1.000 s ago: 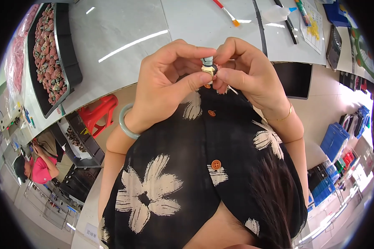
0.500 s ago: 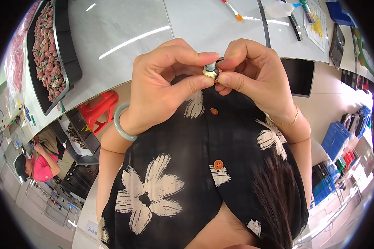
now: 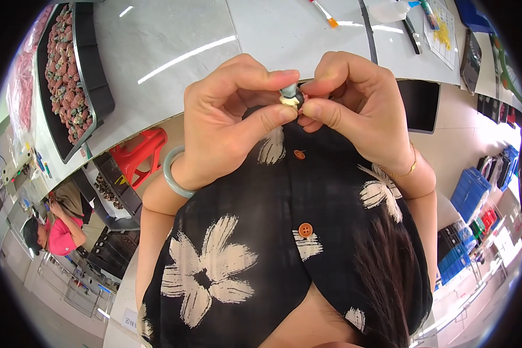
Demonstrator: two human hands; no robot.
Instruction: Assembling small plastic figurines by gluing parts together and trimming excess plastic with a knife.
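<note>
Just past the table's near edge, both my hands hold one small figurine-like piece (image 3: 289, 94). It has a grey-blue top, a cream part below and a dark side, with a bit of pinkish red at its right. My left hand (image 3: 229, 119) is closed, pinching the piece between thumb and forefinger at its left. From the other side my right hand (image 3: 362, 107) grips the pinkish end with thumb and curled fingers. My fingertips hide much of the piece, so its exact kind is unclear.
A black tray (image 3: 102, 87) of pink and grey small pieces stands at the left. A brush (image 3: 325, 14), a white bottle (image 3: 388, 11) and a paint-marked sheet (image 3: 442, 40) lie at the back right. A red stool (image 3: 139, 152) and a co-worker in pink (image 3: 64, 236) are left.
The small piece has tilted slightly and shifted a little left between my fingers. Both hands keep their grip.
</note>
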